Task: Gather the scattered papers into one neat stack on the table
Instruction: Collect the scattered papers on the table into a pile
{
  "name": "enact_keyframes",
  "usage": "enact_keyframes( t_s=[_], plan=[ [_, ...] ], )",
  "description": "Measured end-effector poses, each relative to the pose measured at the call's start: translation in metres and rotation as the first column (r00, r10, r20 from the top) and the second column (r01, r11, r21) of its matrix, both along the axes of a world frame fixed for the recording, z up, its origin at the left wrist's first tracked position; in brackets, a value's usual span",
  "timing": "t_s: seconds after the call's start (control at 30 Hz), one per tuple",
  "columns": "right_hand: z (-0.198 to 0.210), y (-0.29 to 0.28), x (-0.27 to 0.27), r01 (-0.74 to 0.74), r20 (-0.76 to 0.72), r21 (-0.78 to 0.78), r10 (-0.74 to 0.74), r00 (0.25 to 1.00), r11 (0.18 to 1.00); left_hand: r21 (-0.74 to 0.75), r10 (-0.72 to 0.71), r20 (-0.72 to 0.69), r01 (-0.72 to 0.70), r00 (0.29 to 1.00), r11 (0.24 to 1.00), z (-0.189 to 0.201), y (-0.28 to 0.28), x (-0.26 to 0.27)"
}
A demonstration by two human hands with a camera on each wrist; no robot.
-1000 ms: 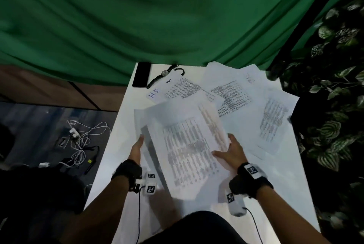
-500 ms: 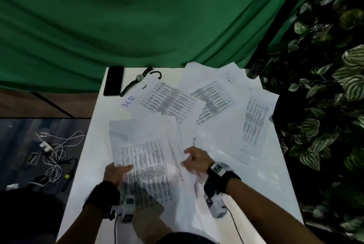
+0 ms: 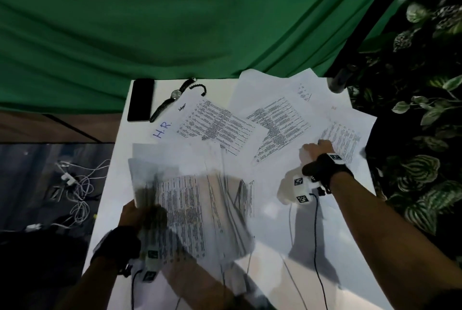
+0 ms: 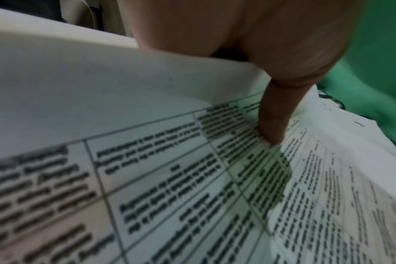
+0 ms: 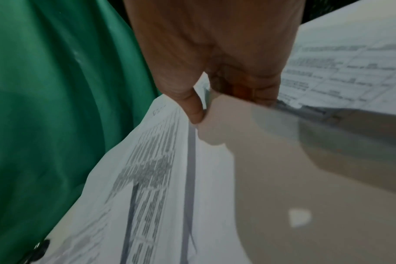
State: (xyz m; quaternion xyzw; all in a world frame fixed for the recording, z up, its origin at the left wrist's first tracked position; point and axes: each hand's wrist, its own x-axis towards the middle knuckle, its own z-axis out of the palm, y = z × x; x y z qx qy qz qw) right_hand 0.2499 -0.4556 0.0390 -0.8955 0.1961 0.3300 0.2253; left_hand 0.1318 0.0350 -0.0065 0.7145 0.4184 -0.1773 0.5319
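Note:
My left hand (image 3: 132, 214) grips a loose bunch of printed papers (image 3: 190, 199) at its near-left corner, over the left part of the white table (image 3: 312, 247). In the left wrist view the thumb (image 4: 271, 125) presses on the top printed sheet (image 4: 192, 178), and the other fingers are hidden beneath. My right hand (image 3: 316, 152) is out to the right, pinching the edge of a sheet (image 3: 345, 137) near the table's right side; its thumb (image 5: 192, 109) lies on that paper's edge (image 5: 237, 160). More sheets lie spread across the far half, among them one marked "H.R." (image 3: 212, 127) and one in the middle (image 3: 277, 119).
A black phone (image 3: 140, 99) and a wristwatch (image 3: 175, 97) lie at the far left corner. Green cloth (image 3: 175, 21) hangs behind the table. Leafy plants (image 3: 425, 159) crowd the right edge. Cables (image 3: 75, 184) lie on the floor to the left.
My right hand has left the bunch and moved right and away to a sheet near the right edge. The left hand keeps hold of the bunch, now lower and nearer.

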Motion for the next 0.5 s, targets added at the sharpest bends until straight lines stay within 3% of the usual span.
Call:
enact_keyframes(
  t_s=[0.03, 0.1, 0.17, 0.27, 0.37, 0.43, 0.5],
  plan=[
    [-0.001, 0.008, 0.004, 0.166, 0.026, 0.077, -0.169, 0.985, 0.983, 0.007, 0.003, -0.002, -0.003, 1.0, 1.0, 0.001, -0.001, 0.001],
    [-0.004, 0.025, 0.01, 0.501, 0.086, 0.248, -0.534, 0.841, 0.829, 0.022, 0.018, -0.014, -0.017, 1.0, 1.0, 0.004, -0.004, 0.001],
    [-0.007, 0.042, 0.015, 0.611, 0.139, 0.374, -0.694, 0.706, 0.697, 0.009, 0.017, -0.018, -0.017, 1.0, 1.0, 0.005, -0.005, 0.0],
    [-0.007, 0.059, 0.017, 0.652, 0.142, 0.489, -0.79, 0.596, 0.58, -0.017, 0.046, -0.023, -0.047, 0.999, 0.999, 0.001, -0.002, -0.001],
    [0.0, 0.072, 0.019, 0.646, 0.143, 0.538, -0.814, 0.563, 0.541, -0.006, 0.032, -0.02, -0.032, 0.999, 0.999, 0.0, -0.002, -0.002],
    [0.004, 0.078, 0.022, 0.649, 0.129, 0.519, -0.802, 0.583, 0.556, -0.009, 0.031, -0.016, -0.031, 0.999, 0.999, 0.002, -0.003, -0.001],
    [0.011, 0.079, 0.024, 0.63, 0.146, 0.417, -0.733, 0.665, 0.655, 0.004, 0.015, -0.008, -0.015, 1.0, 1.0, 0.006, -0.005, -0.001]
  ],
)
